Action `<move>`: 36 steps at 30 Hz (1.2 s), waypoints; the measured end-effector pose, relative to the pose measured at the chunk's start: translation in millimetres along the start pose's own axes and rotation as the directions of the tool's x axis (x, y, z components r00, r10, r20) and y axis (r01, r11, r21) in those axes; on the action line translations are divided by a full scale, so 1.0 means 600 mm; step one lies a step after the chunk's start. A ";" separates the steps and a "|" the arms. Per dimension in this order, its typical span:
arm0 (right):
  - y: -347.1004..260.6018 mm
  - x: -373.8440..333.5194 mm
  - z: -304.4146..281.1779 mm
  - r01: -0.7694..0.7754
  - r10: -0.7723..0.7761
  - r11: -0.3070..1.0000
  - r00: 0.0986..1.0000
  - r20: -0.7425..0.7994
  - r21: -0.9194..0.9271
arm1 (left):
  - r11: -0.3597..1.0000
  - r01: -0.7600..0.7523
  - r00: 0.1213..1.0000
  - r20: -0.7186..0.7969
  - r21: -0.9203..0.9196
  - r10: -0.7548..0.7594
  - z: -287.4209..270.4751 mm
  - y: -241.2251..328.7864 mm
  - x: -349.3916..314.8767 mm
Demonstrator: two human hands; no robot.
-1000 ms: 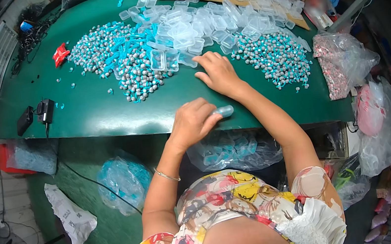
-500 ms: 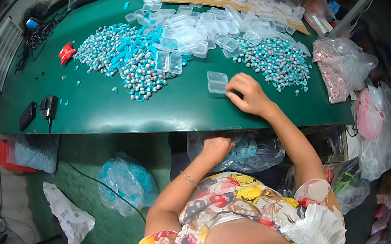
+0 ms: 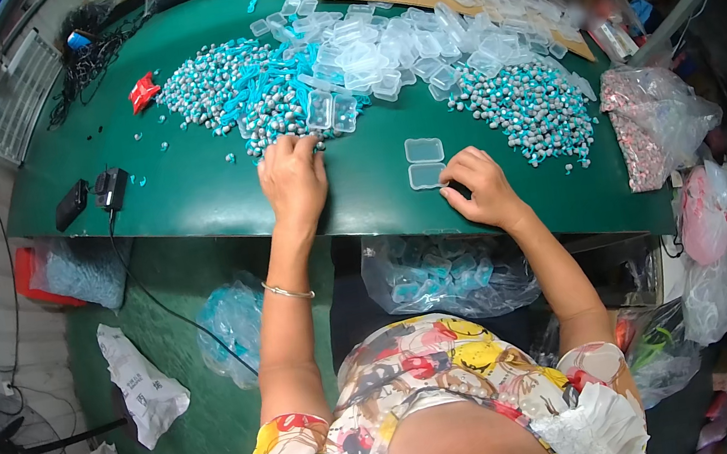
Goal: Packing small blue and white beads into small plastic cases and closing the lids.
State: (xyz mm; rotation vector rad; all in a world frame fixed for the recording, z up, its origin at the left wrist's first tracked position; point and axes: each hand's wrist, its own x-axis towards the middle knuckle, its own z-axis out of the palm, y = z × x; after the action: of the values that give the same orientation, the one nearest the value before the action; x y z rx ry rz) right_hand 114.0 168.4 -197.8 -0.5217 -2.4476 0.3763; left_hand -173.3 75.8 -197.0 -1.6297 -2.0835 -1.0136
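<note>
Right hand, grip slightly parted, at an open clear case; left hand, grip unclear, at grey-blue pieces; bag holds blue-and-clear items.

"Is the table well lit?"
"Fairly bright, with a pale sheen near its front edge. Light seems to fall from above, and the clear boxes gleam."
"And below?"
"Dimmer; the floor sinks into shadow beneath the table."
"Any distortion?"
"The table's front edge bows, and the corners go black. The left hand and right hand look fairly crisp."
</note>
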 end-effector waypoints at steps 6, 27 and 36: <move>-0.002 -0.002 0.000 0.001 -0.001 1.000 1.000 -0.010 -0.012 | 0.982 -0.009 1.000 0.010 0.189 0.007 0.025 -0.021 0.011; 0.010 0.004 -0.005 -0.080 0.082 0.996 0.993 -0.088 0.028 | 0.922 0.021 1.000 0.018 -0.386 -0.015 0.022 0.018 -0.016; 0.138 0.089 0.025 -0.267 0.170 0.869 0.952 -0.254 -0.417 | 0.901 0.060 0.980 0.196 -0.430 0.028 0.041 0.049 -0.039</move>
State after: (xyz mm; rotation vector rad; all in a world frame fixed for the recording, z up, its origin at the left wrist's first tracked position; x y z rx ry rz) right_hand 88.5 263.5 -214.2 -0.9901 -2.2682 -0.1621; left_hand -134.0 79.2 -218.8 -1.9979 -2.1001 -1.4610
